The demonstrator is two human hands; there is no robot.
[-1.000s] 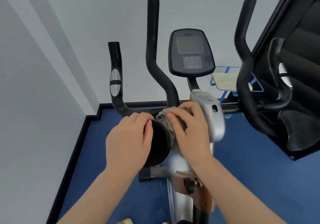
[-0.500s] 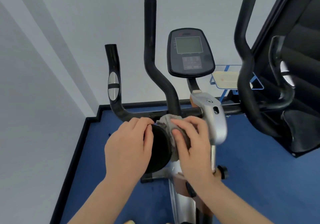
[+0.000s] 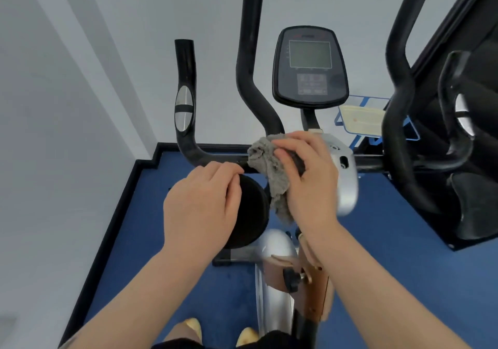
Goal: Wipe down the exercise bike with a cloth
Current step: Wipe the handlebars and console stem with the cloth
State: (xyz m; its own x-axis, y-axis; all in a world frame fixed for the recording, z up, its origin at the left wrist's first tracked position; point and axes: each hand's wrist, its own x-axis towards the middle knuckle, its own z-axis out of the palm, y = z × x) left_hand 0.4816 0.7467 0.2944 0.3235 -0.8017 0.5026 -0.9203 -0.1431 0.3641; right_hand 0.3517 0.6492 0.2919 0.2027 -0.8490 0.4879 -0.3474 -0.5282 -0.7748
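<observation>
— At the handlebar crossbar (image 3: pixel 215 157), what are the fingers doing?
— The right hand (image 3: pixel 307 184) has its fingers curled around a grey cloth (image 3: pixel 269 165), pressing it onto the bar just left of the silver stem housing (image 3: pixel 346 184).
— And the other?
— The left hand (image 3: pixel 202 211) grips the rim of a black round disc (image 3: pixel 250 214), fingers bent over it.
— Beyond them?
— The exercise bike's console (image 3: pixel 310 65) stands above, over a blue floor (image 3: pixel 390 240).

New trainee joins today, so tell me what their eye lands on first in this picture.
Two bare hands at the centre: the right hand presses a grey cloth against the bike's crossbar, while the left hand grips a black round knob beside it. Above them stands the dark console against the pale wall, flanked by tall black handlebars.
</observation>
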